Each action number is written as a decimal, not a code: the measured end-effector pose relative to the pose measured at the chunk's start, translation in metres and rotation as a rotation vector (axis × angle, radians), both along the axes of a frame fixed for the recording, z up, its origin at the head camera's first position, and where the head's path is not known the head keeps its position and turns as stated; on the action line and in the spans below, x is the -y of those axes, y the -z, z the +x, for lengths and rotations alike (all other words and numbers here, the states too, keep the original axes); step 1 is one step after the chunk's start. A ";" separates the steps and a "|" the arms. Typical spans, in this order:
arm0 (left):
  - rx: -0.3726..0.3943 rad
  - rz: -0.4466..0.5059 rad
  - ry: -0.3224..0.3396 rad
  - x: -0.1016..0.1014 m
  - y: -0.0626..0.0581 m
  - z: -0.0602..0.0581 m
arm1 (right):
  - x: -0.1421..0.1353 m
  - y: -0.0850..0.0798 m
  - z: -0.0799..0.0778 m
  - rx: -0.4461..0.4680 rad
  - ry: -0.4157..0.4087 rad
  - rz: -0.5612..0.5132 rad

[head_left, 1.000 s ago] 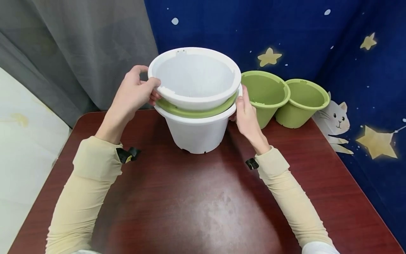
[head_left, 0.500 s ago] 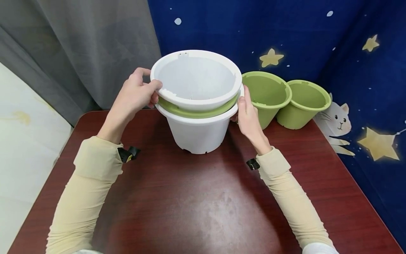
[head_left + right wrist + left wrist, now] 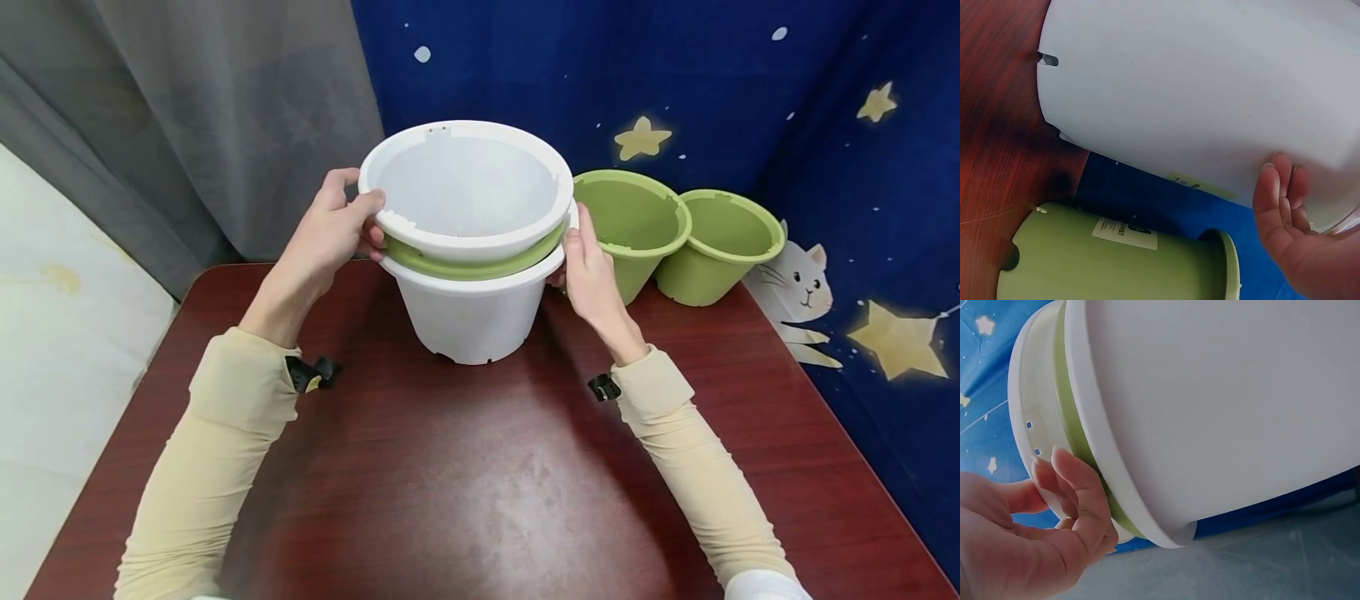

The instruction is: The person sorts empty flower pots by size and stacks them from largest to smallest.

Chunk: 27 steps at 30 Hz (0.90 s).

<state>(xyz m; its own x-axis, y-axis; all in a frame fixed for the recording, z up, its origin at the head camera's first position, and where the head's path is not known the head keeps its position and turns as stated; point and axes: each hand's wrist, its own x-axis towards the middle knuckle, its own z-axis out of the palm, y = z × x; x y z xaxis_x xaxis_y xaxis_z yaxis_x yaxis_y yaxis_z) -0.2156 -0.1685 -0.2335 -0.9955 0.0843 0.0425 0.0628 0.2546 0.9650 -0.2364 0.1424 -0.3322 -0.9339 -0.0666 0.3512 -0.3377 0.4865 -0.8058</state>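
Stack of three pots, centre of frame: top pot (image 3: 468,187), white, sits in middle pot (image 3: 476,269), green, which sits in bottom pot (image 3: 472,321), white, base on the table (image 3: 450,450). Only a green band of the middle pot shows between the white rims.

Left hand (image 3: 318,233) pinches the top pot's rim at its left edge, thumb over, fingers curled beneath. Right hand (image 3: 592,279) holds the bottom pot's rim at its right, gap nearly closed, fingertips bent against the wall. Judgement: opposed holds at two levels keep the bottom pot steady while governing the top one.

Containers: top pot shows its bare inner wall; nesting hides the insides of the other two. Right of centre, first green pot (image 3: 626,212) and second green pot (image 3: 727,229) stand upright, mouths up, inner walls showing. Blue curtain (image 3: 487,58) behind.
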 end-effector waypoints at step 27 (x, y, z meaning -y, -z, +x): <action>-0.055 0.156 0.054 0.012 0.010 0.000 | -0.023 -0.025 0.008 -0.015 -0.014 0.068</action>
